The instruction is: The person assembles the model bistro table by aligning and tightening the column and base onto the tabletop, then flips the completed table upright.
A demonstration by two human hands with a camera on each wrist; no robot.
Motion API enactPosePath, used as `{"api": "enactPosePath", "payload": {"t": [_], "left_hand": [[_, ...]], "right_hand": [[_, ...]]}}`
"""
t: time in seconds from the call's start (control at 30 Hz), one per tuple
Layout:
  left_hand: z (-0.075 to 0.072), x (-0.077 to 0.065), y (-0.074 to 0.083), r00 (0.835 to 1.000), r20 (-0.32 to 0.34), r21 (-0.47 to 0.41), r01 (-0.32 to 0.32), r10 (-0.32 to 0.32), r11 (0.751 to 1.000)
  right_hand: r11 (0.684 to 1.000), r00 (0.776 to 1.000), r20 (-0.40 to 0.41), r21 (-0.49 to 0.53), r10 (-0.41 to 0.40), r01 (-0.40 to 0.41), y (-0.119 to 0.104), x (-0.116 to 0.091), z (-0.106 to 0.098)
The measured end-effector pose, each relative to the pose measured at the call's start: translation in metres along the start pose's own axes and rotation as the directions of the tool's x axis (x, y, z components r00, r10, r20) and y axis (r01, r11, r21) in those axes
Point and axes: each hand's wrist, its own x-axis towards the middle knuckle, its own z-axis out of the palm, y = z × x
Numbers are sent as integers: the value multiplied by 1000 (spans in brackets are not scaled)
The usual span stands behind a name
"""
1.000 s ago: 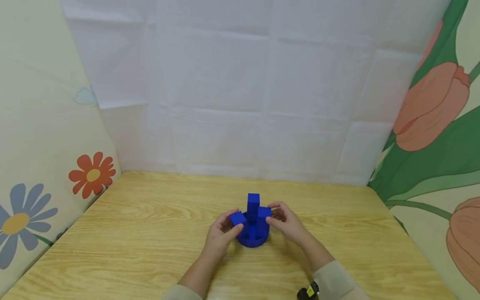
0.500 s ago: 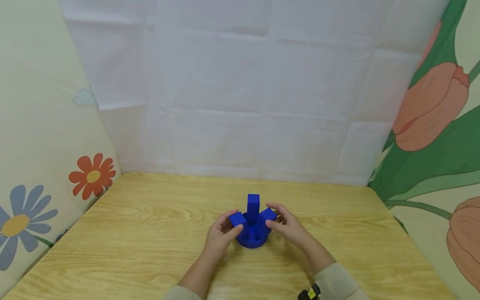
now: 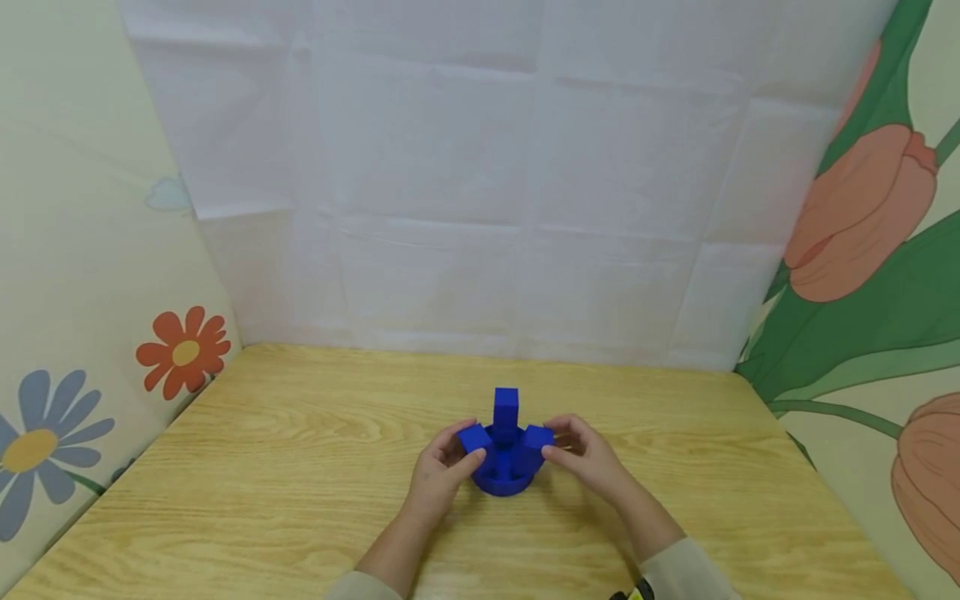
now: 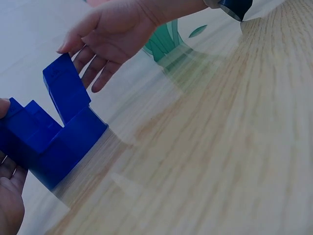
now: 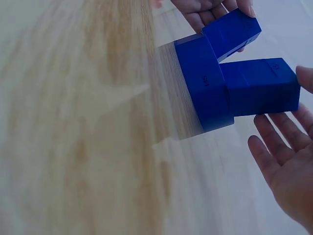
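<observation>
A blue round dish-like base (image 3: 504, 485) stands on the table, with three blue rectangular blocks rising from it. The back block (image 3: 506, 408) stands upright, touched by neither hand. My left hand (image 3: 438, 471) pinches the left block (image 3: 476, 438), thumb on its near side and fingers behind. The right block (image 3: 537, 438) leans outward between the thumb and fingers of my right hand (image 3: 592, 462). In the right wrist view, that block (image 5: 264, 85) meets the thumb at its top end and fingertips along its lower edge. Its foot is hidden inside the base (image 5: 203, 83).
The wood-grain table (image 3: 300, 450) extends around the base on all sides. Behind it hangs a creased white sheet (image 3: 450, 208). Flower-patterned cloths stand at the left (image 3: 82, 250) and right (image 3: 862, 333). A black strap (image 3: 637, 592) shows by the right sleeve.
The right block has tilted and turned outward to the right, and my right hand has shifted right with it. My left hand and the left block have stayed almost still.
</observation>
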Motion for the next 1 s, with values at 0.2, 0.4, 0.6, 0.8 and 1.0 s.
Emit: {"api": "enactPosePath", "payload": {"t": [0.2, 0.4, 0.6, 0.8, 1.0], "left_hand": [[0, 0, 0, 1000, -5, 0, 4, -4, 1000], [0, -1, 1, 1000, -2, 2, 11, -11, 1000], [0, 0, 1, 1000, -1, 4, 6, -6, 1000], [-1, 0, 0, 1000, -5, 10, 16, -16, 1000], [0, 0, 1, 1000, -2, 26, 21, -21, 999]], "right_hand": [[999, 1000, 3, 24, -27, 27, 2, -1, 1], [999, 998, 53, 6, -35, 34, 1, -2, 1], [999, 998, 50, 24, -34, 33, 0, -2, 4], [1000, 1000, -14, 11, -3, 3, -3, -3, 15], [997, 966, -249, 43, 71, -62, -9, -3, 36]]}}
